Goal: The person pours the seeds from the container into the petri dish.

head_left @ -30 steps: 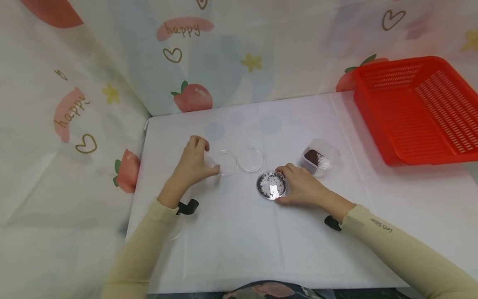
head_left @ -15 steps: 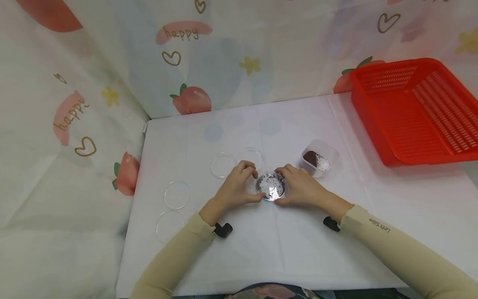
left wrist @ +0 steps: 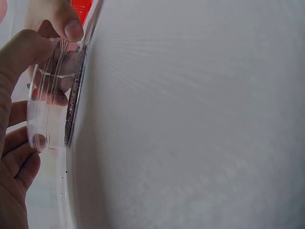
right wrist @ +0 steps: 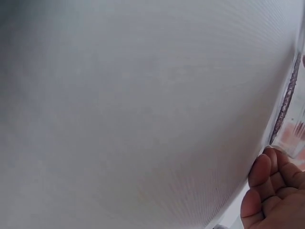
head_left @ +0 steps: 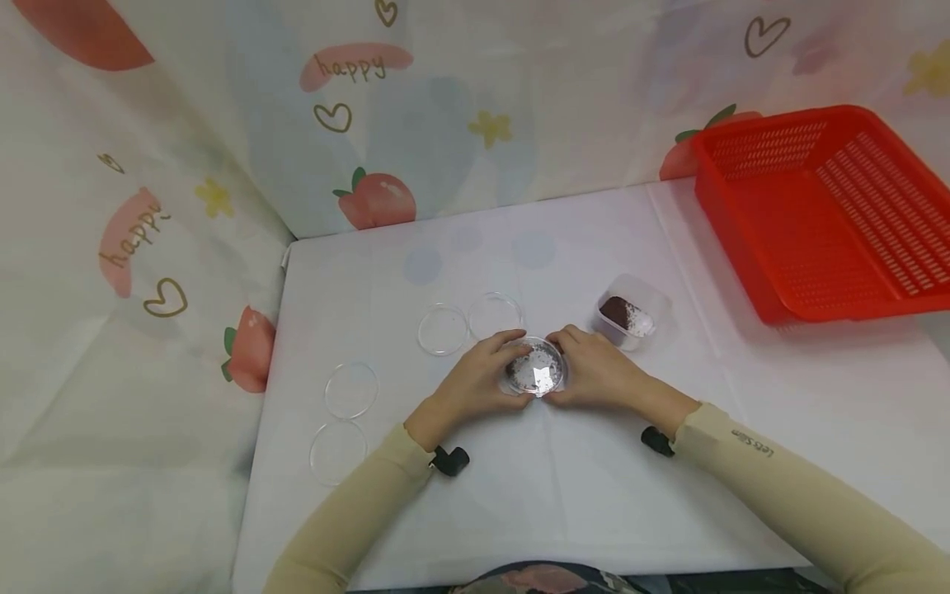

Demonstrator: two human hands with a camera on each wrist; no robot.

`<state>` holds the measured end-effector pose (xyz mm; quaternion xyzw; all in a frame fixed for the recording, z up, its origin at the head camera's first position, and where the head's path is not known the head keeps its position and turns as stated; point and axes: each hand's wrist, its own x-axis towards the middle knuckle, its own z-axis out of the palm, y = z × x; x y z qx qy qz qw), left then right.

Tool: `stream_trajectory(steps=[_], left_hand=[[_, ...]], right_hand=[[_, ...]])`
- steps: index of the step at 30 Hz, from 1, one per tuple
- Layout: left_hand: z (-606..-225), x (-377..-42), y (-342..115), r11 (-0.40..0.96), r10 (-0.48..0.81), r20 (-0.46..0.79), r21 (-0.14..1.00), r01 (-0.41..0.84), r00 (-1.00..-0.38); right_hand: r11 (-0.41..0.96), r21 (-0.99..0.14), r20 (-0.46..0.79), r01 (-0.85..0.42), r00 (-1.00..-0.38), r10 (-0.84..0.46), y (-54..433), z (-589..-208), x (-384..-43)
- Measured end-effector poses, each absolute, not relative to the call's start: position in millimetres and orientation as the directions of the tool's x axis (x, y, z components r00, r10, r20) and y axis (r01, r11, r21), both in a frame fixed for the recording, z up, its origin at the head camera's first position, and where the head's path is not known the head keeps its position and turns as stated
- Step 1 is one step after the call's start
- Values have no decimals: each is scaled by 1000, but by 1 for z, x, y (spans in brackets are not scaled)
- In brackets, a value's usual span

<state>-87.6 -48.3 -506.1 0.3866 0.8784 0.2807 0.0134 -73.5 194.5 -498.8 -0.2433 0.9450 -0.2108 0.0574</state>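
A clear round petri dish [head_left: 540, 379] with dark crumbs and white bits over its bottom stands mid-table, between both hands. My left hand [head_left: 478, 381] grips a clear lid [left wrist: 40, 117] at the dish's top, thumb on one side and fingers on the other. The right hand [head_left: 597, 371] holds the dish from the right, thumb at the near edge and fingers at the far edge. In the left wrist view, the dark layer [left wrist: 74, 102] lies low in the dish, under the clear walls. My left fingers cover part of the rim in the head view.
Two clear round dish pieces [head_left: 442, 328] lie side by side behind the left hand, and two more clear discs [head_left: 352, 390] lie farther left. A clear tub [head_left: 631, 313] with dark crumbs stands behind the right hand. A red basket [head_left: 772, 247] stands at the back right.
My left hand has moved right, from beside the clear dish pieces to the filled dish, and its fingers have come in over the rim. The right hand has stayed on the dish.
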Motion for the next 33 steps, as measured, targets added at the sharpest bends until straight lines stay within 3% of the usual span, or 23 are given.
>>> stream_trajectory(steps=[17,28,33], left_hand=[[-504,-87,-45,586,707,118,455,671,-697],[-486,-82,-27,660,715,68,265,703,-696],[-482,-79,-23,679,706,37,247,691,-707]], right_hand=[[783,-427,-8,-452,-864,-503,196,-499,-75],[771,-403,14,-494,-845,-534,197,-496,-75],[780,-432,-23,-454,-858,-512,200,-495,-74]])
